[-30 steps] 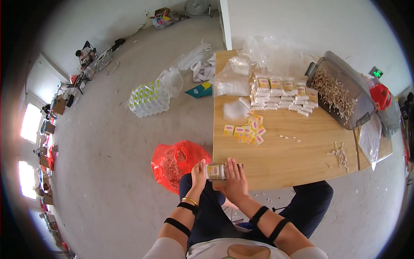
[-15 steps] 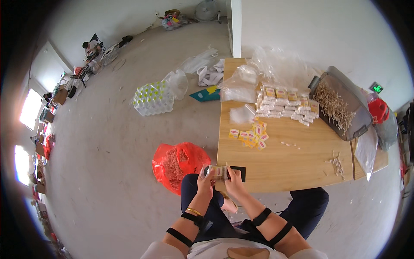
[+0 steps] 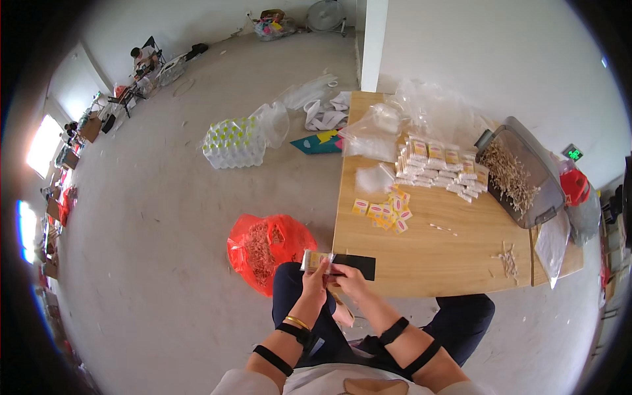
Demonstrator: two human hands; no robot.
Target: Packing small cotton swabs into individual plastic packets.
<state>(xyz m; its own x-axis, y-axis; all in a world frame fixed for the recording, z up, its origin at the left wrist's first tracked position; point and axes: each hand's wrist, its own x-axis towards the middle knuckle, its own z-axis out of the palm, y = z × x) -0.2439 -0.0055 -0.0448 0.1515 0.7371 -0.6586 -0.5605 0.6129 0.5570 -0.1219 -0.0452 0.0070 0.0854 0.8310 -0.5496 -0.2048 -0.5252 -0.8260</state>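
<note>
A small clear packet of cotton swabs (image 3: 316,259) with a yellow label is held above my lap, by the table's near left corner. My left hand (image 3: 316,282) is closed round its lower side, thumb on top. At the packet's right end, the curled fingers of my right hand (image 3: 349,279) pinch its edge; the fingertips are partly hidden. Just behind that hand, a flat black pad (image 3: 359,266) lies at the corner of the wooden table (image 3: 434,257). Loose yellow-and-white label cards (image 3: 385,212) are spread farther back on the tabletop.
Stacked swab packets (image 3: 438,164) and plastic bags (image 3: 375,135) occupy the table's back. A tilted grey bin (image 3: 543,191) holds loose swabs, and several more lie on the tabletop. A red bag (image 3: 289,234) stands on the floor beside my knee, with bottles (image 3: 234,145) beyond.
The packet has shifted slightly left and now sits more in my left hand. My right hand has moved left and lower along it, leaving more of the black pad showing.
</note>
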